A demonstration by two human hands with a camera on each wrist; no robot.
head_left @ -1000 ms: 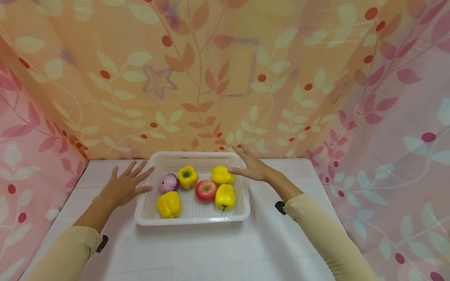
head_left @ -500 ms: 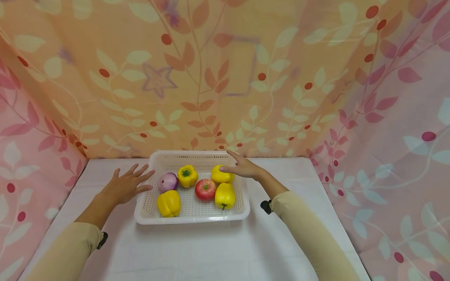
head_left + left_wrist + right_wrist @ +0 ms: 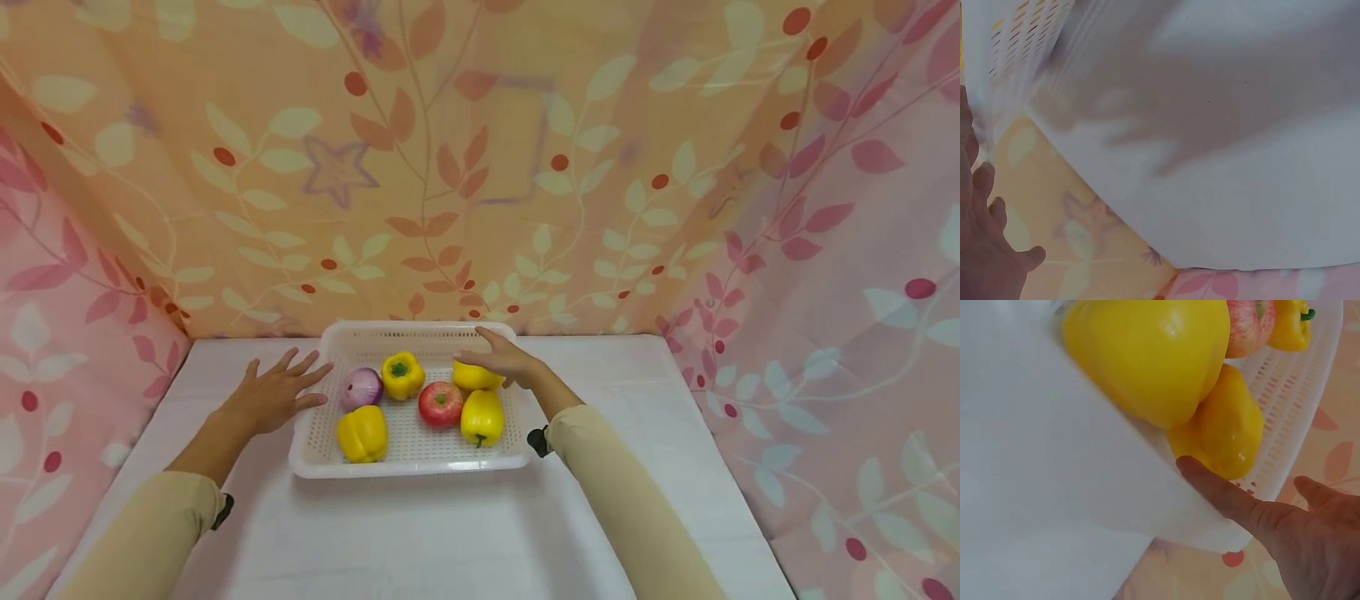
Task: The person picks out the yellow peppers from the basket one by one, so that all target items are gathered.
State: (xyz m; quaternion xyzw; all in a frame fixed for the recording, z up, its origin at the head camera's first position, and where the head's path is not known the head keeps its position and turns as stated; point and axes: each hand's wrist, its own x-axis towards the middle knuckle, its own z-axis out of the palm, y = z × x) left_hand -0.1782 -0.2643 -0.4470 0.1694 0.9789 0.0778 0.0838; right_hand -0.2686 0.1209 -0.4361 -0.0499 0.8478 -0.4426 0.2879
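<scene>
A white plastic basket [image 3: 412, 468] holds yellow bell peppers, a red apple [image 3: 441, 405] and a purple onion [image 3: 362, 389]. My left hand [image 3: 272, 398] is spread beside the basket's left side, its fingertips near the rim and nothing in its grasp. Over the back right corner, my right hand [image 3: 504, 358] reaches across the rim, partly covering the rear yellow bell pepper [image 3: 472, 377]. In the right wrist view, one extended finger [image 3: 1216, 487] comes right up to that pepper. Another yellow bell pepper [image 3: 482, 418] lies just in front of it.
Two more yellow bell peppers, one at the back [image 3: 402, 376] and one at the front left [image 3: 363, 434], flank the onion. A white cloth covers the table [image 3: 420, 542]. Floral curtains [image 3: 450, 167] rise behind the table and along both sides.
My right hand has moved left and slightly forward over the basket's right rim, onto the rear pepper. My left hand has stayed nearly still. The basket and its contents keep their places.
</scene>
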